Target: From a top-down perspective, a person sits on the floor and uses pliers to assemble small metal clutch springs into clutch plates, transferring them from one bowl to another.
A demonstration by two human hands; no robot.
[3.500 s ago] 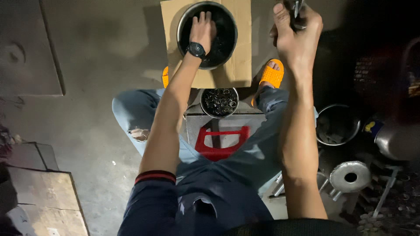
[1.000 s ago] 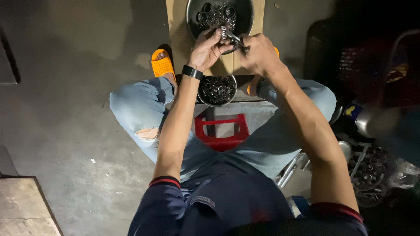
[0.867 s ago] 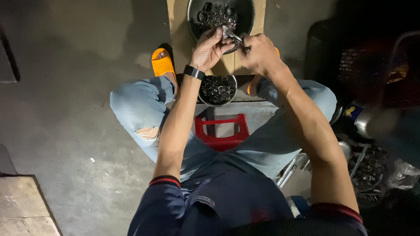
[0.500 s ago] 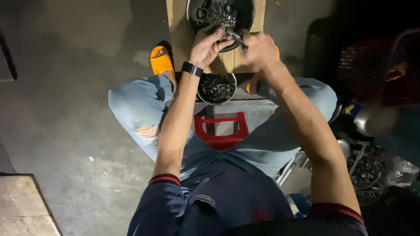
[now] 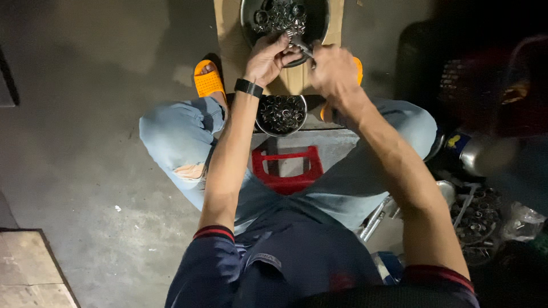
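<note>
Over big pan: L hand + R hand both pinching one metal part. Small bowl about full of rings; pile left in pan.

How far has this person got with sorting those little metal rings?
Done so far: the small bowl between the knees holds a layer of metal rings. In hand: the left hand and right hand meet over a small metal piece at the rim of the large pan. Left: a heap of rings sits in that pan.
</note>
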